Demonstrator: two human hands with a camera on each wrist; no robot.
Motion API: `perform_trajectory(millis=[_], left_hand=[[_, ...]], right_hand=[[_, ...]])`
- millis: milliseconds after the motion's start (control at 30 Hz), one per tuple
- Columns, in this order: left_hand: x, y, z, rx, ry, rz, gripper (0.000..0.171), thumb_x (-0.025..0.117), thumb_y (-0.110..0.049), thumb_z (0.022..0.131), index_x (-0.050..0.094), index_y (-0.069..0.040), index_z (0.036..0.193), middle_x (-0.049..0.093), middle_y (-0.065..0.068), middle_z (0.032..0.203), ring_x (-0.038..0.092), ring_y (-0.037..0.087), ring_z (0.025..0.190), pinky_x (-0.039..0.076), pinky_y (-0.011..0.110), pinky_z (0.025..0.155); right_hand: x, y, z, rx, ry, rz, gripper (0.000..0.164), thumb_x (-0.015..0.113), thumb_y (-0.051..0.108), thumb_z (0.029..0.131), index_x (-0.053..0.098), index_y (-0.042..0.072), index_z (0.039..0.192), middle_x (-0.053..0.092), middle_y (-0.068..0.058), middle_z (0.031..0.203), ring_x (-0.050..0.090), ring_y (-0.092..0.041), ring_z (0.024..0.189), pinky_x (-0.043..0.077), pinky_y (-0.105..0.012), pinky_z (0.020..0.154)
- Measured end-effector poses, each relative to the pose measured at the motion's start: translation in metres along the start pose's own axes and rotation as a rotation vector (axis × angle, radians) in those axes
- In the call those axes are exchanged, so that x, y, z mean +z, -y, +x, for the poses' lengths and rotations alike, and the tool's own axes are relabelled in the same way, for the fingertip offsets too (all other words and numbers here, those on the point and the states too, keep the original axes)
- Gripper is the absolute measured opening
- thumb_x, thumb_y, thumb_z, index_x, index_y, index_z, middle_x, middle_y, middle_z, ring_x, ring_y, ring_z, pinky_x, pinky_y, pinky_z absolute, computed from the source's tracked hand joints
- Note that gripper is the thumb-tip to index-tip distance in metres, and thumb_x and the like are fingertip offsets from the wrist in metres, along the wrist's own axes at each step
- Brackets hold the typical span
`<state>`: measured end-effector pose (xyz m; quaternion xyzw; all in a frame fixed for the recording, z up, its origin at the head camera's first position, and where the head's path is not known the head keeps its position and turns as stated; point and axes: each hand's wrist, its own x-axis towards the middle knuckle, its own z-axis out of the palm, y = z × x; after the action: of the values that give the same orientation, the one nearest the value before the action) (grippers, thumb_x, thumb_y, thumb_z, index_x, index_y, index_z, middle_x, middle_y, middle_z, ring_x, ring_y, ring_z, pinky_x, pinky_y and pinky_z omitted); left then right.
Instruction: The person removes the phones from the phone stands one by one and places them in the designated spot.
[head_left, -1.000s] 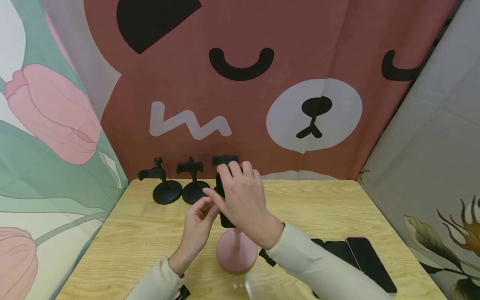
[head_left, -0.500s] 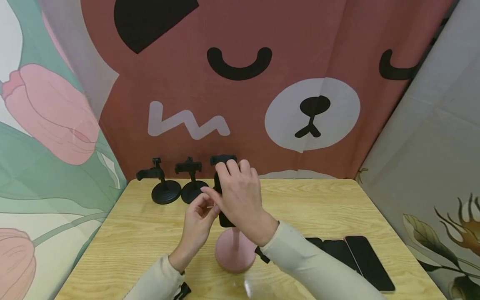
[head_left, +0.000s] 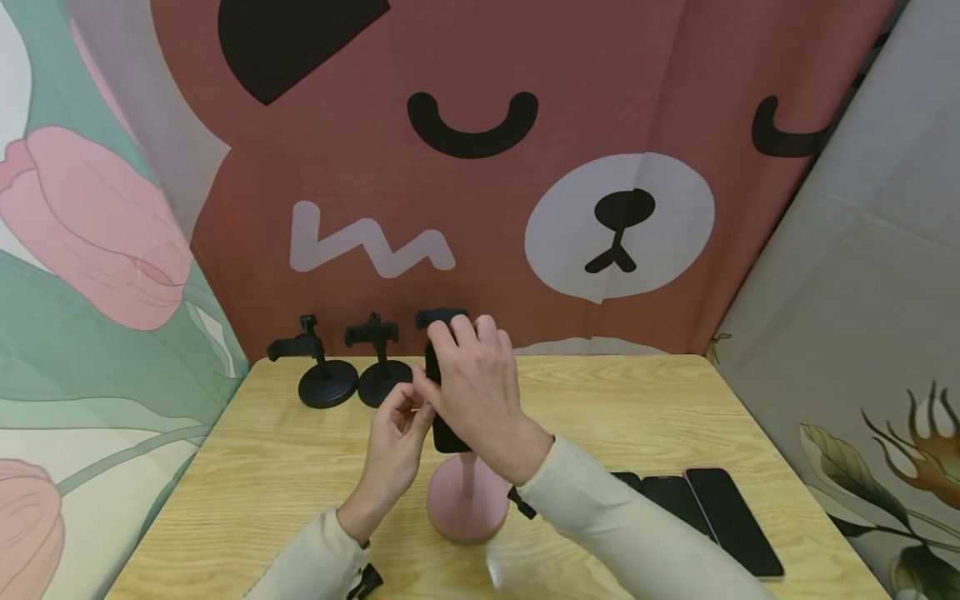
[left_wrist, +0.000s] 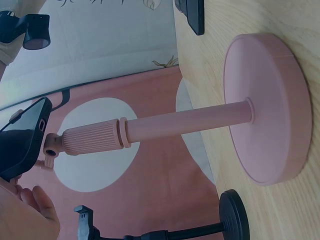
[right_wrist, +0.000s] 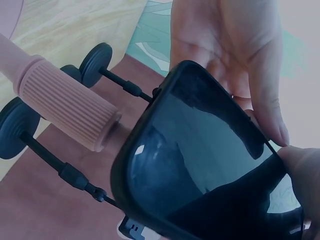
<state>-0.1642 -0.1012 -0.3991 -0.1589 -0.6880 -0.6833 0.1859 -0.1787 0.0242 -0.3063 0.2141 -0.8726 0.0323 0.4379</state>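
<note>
A black smartphone (head_left: 448, 439) is held upright at the top of a pink phone stand (left_wrist: 185, 122), whose round base rests on the table. In the head view my right hand (head_left: 483, 379) grips the phone from the right, its fingers over the top edge, and covers most of it. At the phone's left edge, my left hand (head_left: 395, 446) pinches with thumb and curled fingers. The right wrist view shows the glossy screen (right_wrist: 200, 150) close up, with the left thumb along its side edge. The stand's clamp is mostly hidden behind the phone.
Black phone stands (head_left: 327, 383) line the table's back left, one partly behind my right hand. Several dark phones (head_left: 731, 517) lie side by side at the right, near my right sleeve. A patterned curtain (head_left: 360, 167) hangs behind the wooden table (head_left: 615, 417).
Both hands stay at the phone. The right thumb has drawn in slightly toward the phone's left edge. The whole head view has shifted a little; the pink stand keeps its place.
</note>
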Motion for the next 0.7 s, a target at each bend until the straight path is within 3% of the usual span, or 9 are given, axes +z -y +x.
perform_trajectory(millis=[467, 700], left_hand=[[0.0005, -0.0009, -0.0032, 0.0, -0.028, -0.028, 0.012, 0.057, 0.0, 0.1, 0.054, 0.011, 0.103, 0.053, -0.002, 0.091, 0.054, 0.006, 0.084, 0.049, 0.016, 0.077], [-0.0005, -0.0014, -0.0031, 0.007, -0.036, -0.021, 0.008, 0.057, 0.0, 0.1, 0.054, 0.008, 0.102, 0.053, -0.002, 0.091, 0.055, 0.006, 0.083, 0.049, 0.016, 0.076]], right_hand=[[0.0016, -0.0014, 0.0003, 0.002, -0.024, 0.051, 0.028, 0.081, 0.036, 0.079, 0.065, 0.017, 0.092, 0.054, 0.001, 0.078, 0.042, -0.02, 0.07, 0.033, -0.028, 0.056], [-0.0015, -0.0026, 0.0008, 0.012, -0.022, 0.086, 0.028, 0.08, 0.035, 0.079, 0.065, 0.017, 0.094, 0.055, 0.0, 0.079, 0.043, -0.021, 0.071, 0.035, -0.029, 0.057]])
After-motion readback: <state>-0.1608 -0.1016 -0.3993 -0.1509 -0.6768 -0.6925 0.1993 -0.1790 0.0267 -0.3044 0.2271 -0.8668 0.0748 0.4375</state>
